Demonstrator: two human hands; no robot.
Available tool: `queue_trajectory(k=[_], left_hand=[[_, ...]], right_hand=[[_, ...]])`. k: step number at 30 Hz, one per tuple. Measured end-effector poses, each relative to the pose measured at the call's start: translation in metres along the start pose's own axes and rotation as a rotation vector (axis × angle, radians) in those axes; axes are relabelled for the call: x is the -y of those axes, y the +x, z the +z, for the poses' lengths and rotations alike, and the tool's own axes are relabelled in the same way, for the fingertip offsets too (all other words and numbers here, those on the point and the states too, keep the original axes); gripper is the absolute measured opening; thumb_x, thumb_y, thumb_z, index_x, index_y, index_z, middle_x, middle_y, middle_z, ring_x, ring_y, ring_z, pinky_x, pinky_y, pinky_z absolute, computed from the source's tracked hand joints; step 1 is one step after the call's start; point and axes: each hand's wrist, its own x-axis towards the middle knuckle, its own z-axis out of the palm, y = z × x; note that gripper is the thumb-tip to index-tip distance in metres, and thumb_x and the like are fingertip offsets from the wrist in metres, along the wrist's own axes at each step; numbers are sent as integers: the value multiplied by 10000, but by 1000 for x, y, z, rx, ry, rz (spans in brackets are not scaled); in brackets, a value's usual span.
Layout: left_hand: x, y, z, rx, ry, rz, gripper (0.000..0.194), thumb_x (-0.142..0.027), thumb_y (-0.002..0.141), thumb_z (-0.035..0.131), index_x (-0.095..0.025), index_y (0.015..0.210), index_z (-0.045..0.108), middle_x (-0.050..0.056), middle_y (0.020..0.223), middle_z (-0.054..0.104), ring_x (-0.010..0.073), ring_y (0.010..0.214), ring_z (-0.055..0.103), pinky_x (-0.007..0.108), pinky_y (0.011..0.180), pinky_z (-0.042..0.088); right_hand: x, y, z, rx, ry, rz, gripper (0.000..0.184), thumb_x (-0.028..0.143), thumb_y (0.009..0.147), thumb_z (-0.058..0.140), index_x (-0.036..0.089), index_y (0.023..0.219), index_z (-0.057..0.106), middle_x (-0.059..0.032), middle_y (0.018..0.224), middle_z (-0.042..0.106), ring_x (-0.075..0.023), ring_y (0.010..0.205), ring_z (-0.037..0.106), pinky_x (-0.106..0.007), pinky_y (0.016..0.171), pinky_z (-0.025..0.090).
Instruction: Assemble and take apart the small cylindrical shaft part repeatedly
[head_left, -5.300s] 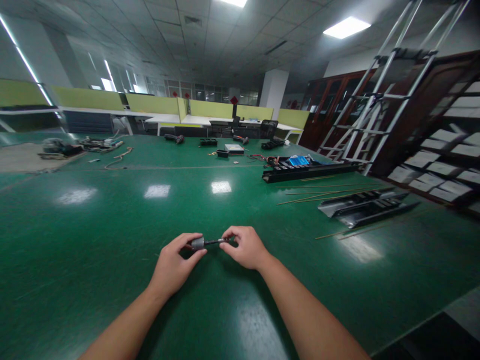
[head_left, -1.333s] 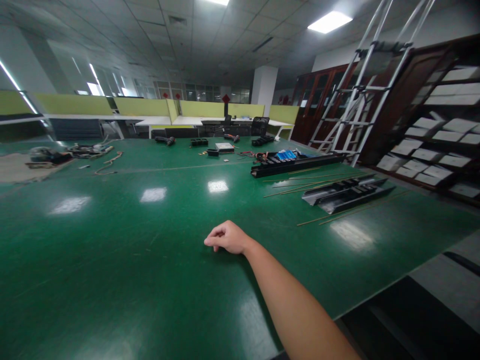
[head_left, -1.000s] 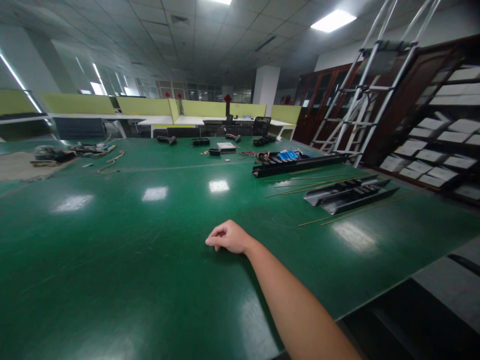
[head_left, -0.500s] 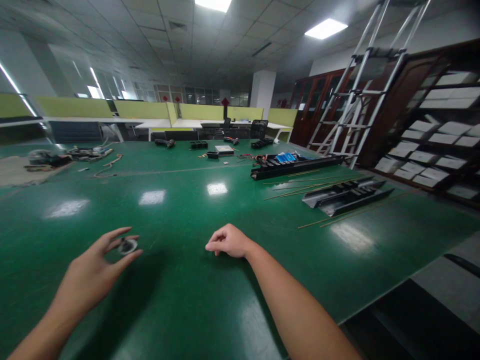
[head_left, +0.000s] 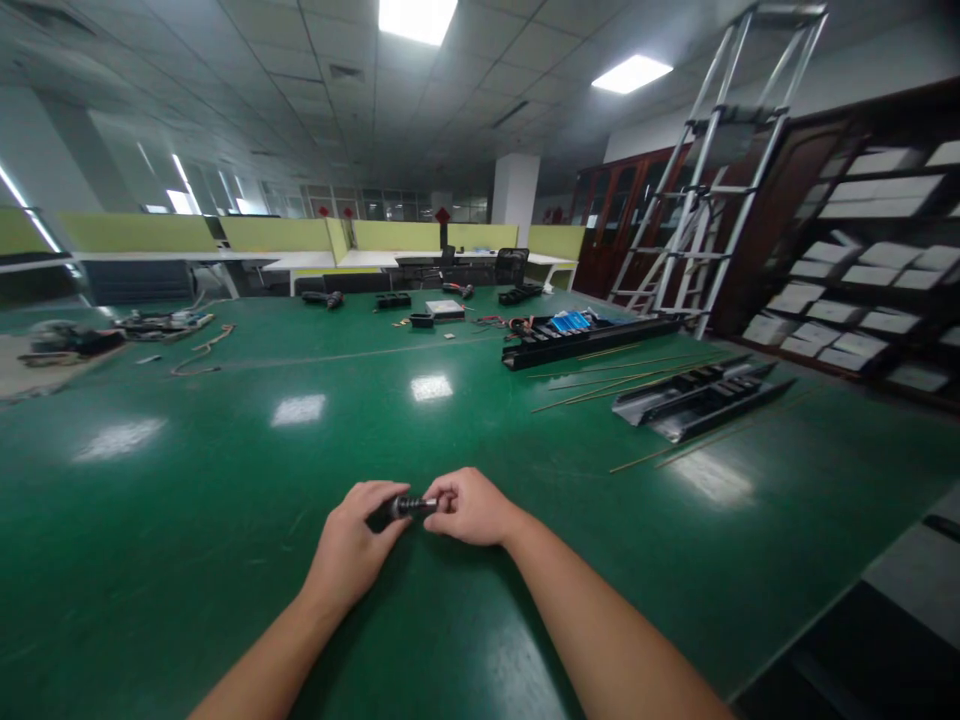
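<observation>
Above the green table [head_left: 225, 560], my left hand [head_left: 352, 535] is closed around a small dark part with a ridged shaft [head_left: 411, 506]. Its shaft lies level and points right, ending in a shiny tip. My right hand [head_left: 472, 508] is pinched beside that tip, with thumb and fingertips together. Whether the right fingers touch the tip or hold some tiny thing of their own, I cannot tell. The wide end of the part is mostly covered by my left fingers.
Black metal channels [head_left: 697, 400] and thin brass-coloured rods [head_left: 585, 398] lie at the right. A longer black channel [head_left: 592, 345] sits behind, with blue packets [head_left: 571, 321]. Farther back are a white box [head_left: 445, 310] and a power drill [head_left: 322, 299]. A ladder [head_left: 697, 200] stands beyond the table.
My left hand has swung right with the small part and turned it so the shaft points at my right hand. My right hand stays pinched, slightly lower and farther right.
</observation>
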Motion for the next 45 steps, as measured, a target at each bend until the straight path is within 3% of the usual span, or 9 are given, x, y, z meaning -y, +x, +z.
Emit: queue_trajectory(k=[6,10,13,16,22,45], left_hand=[[-3,5,4,48,-45,21,302,-277,844,633,-290,1145,630,28,1076,647,211,1019,589,362,899,486],[-6,4,4,34,-110,-89,379,-254,805,663,-269,1175,582,17,1084,656,197,995,617,330,890,484],[-9,3,4,32,-129,-131,277,-262,795,667,-240,1064,604,11,1011,669,193,933,631,306,828,489],[-10,3,3,40,-131,-127,188,-272,797,663,-228,975,622,8,953,671,190,890,631,295,791,481],[-7,2,4,25,-113,-138,193,-266,787,678,-246,973,632,-17,947,668,170,884,623,280,796,460],[-9,3,4,27,-114,-110,199,-237,769,688,-251,963,646,-27,946,674,161,894,625,268,807,459]], right_hand=[[3,1,1,-49,-81,-48,269,264,698,718,162,946,706,-8,705,658,-114,577,549,-208,527,389],[4,1,1,-60,-96,-78,300,303,712,720,181,986,705,-27,791,686,-139,653,595,-221,574,419],[6,0,1,-70,-116,-89,271,297,723,712,184,969,701,-28,800,690,-146,668,604,-227,590,428],[8,-1,2,-86,-141,-111,236,255,721,702,185,947,692,-24,801,688,-143,676,601,-226,603,431],[12,-3,2,-114,-179,-161,230,193,713,676,184,943,684,-14,814,683,-139,704,606,-222,628,441],[20,-6,0,-126,-161,-187,178,223,724,688,177,896,699,-10,809,698,-142,718,642,-221,646,463]])
